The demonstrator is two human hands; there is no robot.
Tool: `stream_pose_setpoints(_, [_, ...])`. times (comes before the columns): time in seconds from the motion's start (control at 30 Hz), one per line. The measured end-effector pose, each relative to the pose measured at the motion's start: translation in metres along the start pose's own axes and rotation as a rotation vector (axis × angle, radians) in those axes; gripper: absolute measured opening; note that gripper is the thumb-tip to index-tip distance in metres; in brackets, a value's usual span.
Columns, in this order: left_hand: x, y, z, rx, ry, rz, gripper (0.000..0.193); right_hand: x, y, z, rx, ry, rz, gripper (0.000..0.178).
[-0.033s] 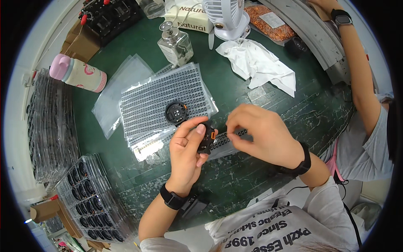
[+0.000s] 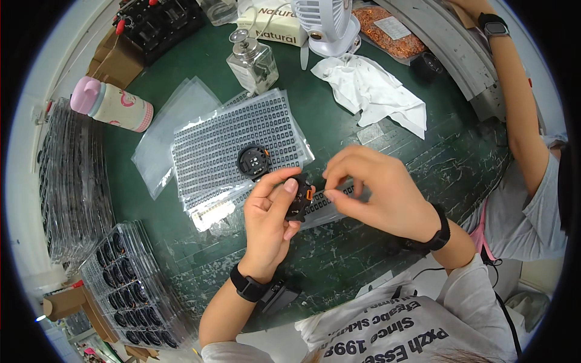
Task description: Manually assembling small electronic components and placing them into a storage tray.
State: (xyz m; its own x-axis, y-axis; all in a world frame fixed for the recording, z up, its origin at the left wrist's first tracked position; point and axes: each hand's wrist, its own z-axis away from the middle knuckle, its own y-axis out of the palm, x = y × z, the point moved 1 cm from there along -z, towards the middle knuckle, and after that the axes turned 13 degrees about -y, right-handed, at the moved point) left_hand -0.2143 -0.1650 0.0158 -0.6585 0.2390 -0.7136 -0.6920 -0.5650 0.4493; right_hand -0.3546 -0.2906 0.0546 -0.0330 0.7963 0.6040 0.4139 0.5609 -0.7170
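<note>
My left hand (image 2: 264,209) grips a round black plastic part (image 2: 296,202) with an orange piece on its right edge, thumb on top and fingers behind. Just to the right, my right hand (image 2: 378,196) is curled in a pinch, thumb and fingertips close to the orange piece; whatever is between them is too small to make out. A second round black part (image 2: 253,161), also with an orange tab, lies beyond my left hand. Under it are sheets (image 2: 224,145) with rows of small black pieces.
A glass pump bottle (image 2: 254,63), a white fan (image 2: 327,30), a white cloth (image 2: 375,91) and a bag of orange pieces (image 2: 390,33) stand or lie farther back. At left are a pink-lidded bottle (image 2: 115,106) and stacked clear trays (image 2: 130,290). Another person's arm (image 2: 514,91) reaches in at right.
My right hand has shifted very slightly, its fingertips moving a little left toward the held part. The held part has tilted slightly; the other things stay where they were.
</note>
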Motion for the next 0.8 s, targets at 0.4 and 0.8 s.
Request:
stream_pose_setpoints(0.4, [0.003, -0.005, -0.002, 0.082, 0.013, 0.006, 0.02, -0.001, 0.009, -0.002, -0.173, 0.283, -0.907, 0.01])
stream_pose_setpoints(0.8, [0.002, -0.004, -0.003, 0.078, -0.002, 0.013, 0.021, -0.002, 0.011, -0.001, -0.177, 0.259, -0.86, 0.009])
